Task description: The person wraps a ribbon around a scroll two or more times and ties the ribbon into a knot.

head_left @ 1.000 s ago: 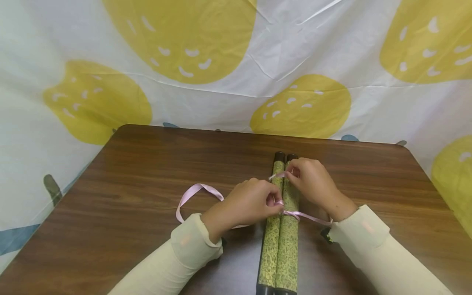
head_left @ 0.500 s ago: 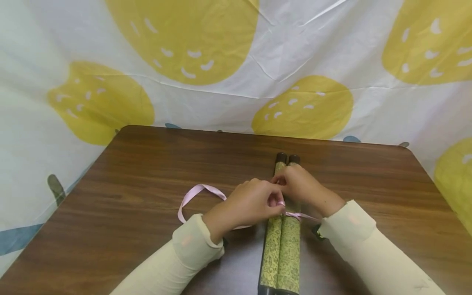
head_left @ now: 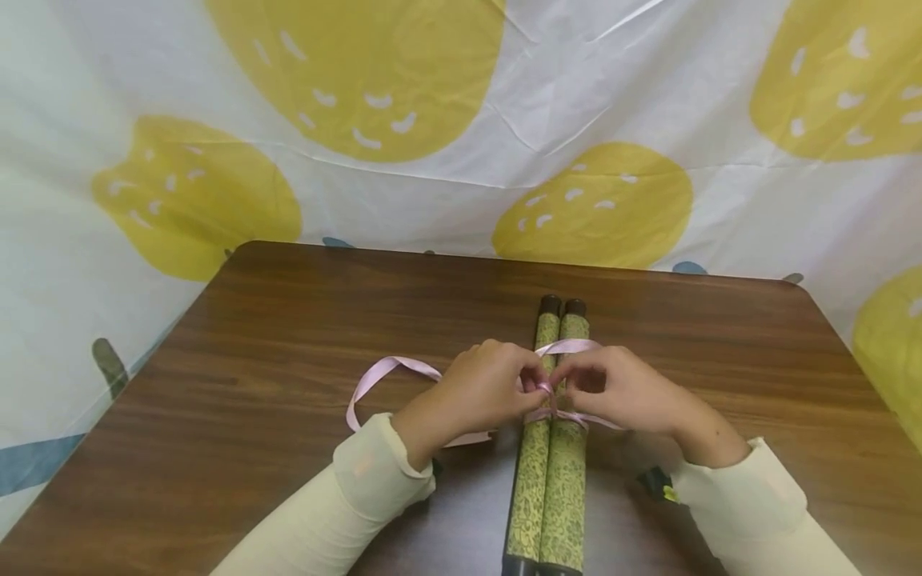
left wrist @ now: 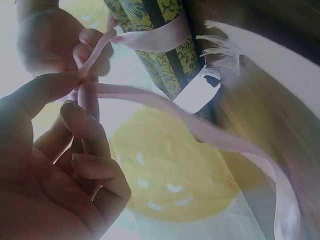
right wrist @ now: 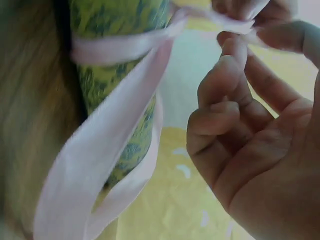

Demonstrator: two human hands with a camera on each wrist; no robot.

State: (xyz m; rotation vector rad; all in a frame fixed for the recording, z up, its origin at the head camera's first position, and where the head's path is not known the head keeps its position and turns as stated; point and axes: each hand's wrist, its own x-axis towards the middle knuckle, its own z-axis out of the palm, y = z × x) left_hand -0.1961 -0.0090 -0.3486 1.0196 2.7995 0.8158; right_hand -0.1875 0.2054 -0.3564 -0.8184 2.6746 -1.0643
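Two long rolls (head_left: 562, 504), like scrolls in yellow-green patterned cloth with dark end caps, lie side by side. A pink satin ribbon (head_left: 414, 366) wraps around their middle and crosses on top. My left hand (head_left: 483, 388) pinches the ribbon between thumb and forefinger just above the rolls. From the right, my right hand (head_left: 641, 396) meets it; in the right wrist view, thumb and forefinger of the right hand (right wrist: 260, 140) pinch the ribbon right beside the left fingertips. One ribbon length arcs over the rolls behind the hands. The fingers partly hide the crossing.
Left of the rolls, a loose ribbon tail curls on the brown wooden table (head_left: 310, 312). Its frayed end (left wrist: 225, 50) shows in the left wrist view, near a white tag (left wrist: 200, 92) at the rolls. A lemon-print cloth (head_left: 432, 184) hangs behind the table.
My right hand first brought a ribbon end down to my left fingers, then shifted right and nearer, leaving a ribbon arc over the rolls. The left hand stays nearly in place.
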